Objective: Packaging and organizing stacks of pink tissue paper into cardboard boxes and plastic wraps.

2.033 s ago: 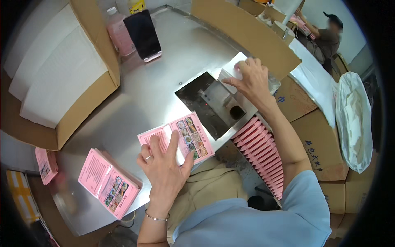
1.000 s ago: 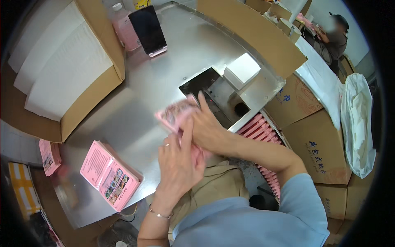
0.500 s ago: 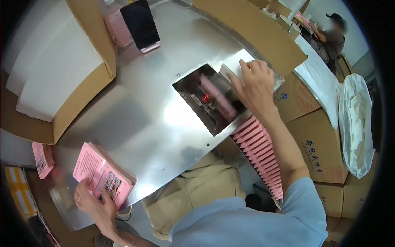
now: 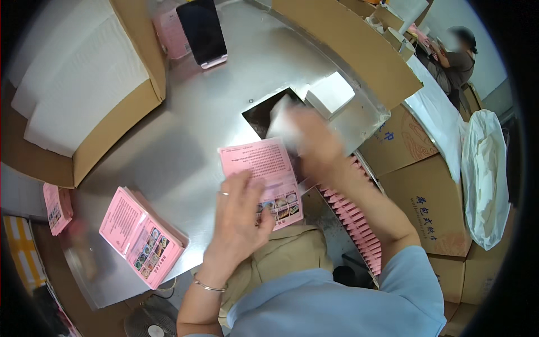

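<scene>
My left hand (image 4: 233, 222) grips a pink printed wrapper (image 4: 261, 157), its fingers lying across the wrapper's face near the table's front edge. Smeared by motion, my right hand (image 4: 321, 140) carries a blurred white folded tissue (image 4: 283, 123) just beyond the wrapper. Both are over or beside the dark square opening (image 4: 259, 117) in the metal table, partly covering it. Beyond my right hand sits a white stack of tissues (image 4: 331, 94). A pile of pink wrappers (image 4: 143, 238) lies at the left front of the table.
Below the table's right edge runs a row of pink packets (image 4: 359, 227). An open carton of white stacks (image 4: 90, 95) stands left; a phone on a stand (image 4: 203, 33) is at the back. Cartons (image 4: 429, 196) line the right. Another person (image 4: 461, 62) sits far right.
My left hand has moved right from the pile and now holds a pink wrapper. My right hand has come left and nearer from the white stack, with white tissue.
</scene>
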{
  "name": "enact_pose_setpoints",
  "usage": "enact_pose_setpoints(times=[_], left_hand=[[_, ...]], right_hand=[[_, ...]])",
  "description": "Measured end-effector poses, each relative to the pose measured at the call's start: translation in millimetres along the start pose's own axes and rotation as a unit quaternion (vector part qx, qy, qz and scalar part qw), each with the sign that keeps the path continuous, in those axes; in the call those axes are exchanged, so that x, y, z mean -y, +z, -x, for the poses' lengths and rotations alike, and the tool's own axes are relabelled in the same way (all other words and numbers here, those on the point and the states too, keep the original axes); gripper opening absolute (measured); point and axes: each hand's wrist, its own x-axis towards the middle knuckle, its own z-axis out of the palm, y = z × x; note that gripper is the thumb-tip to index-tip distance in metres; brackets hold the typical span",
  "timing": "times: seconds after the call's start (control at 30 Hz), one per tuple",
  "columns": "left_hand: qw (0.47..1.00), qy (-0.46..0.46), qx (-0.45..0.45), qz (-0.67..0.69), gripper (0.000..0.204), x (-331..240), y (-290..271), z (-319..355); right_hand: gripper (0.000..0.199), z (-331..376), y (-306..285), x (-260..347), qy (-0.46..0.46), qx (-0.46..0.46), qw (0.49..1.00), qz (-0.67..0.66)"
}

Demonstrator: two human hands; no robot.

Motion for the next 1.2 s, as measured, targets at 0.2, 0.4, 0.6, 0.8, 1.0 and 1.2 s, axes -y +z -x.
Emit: enact_pose_setpoints(times=[0.2,0.4,0.6,0.8,1.0,1.2], left_hand=[[0.989,-0.075,-0.033,-0.122,0.081,1,-7,-2],[0.981,-0.097,-0.024,-0.169,0.076,6,-4,3],[0.958,-0.116,-0.077,-0.251,0.059,-9,0,-8],[0.962,-0.077,-0.047,-0.259,0.061,-4,-8,-8],[0.976,-0.040,-0.056,-0.207,0.044,-2,10,-9],[0.986,-0.007,-0.035,-0.162,0.040,4,9,-5]], right_hand=[[0.032,-4,26,60,-0.031,0.180,0.981,0.066],[0.029,-12,10,78,0.000,0.201,0.956,-0.213],[0.023,-6,-27,-56,0.151,0.081,0.930,0.325],[0.016,3,-21,-81,0.186,0.015,0.963,0.193],[0.009,6,-28,-76,0.178,0.000,0.973,0.145],[0.039,7,-32,-61,0.161,0.009,0.978,0.132]])
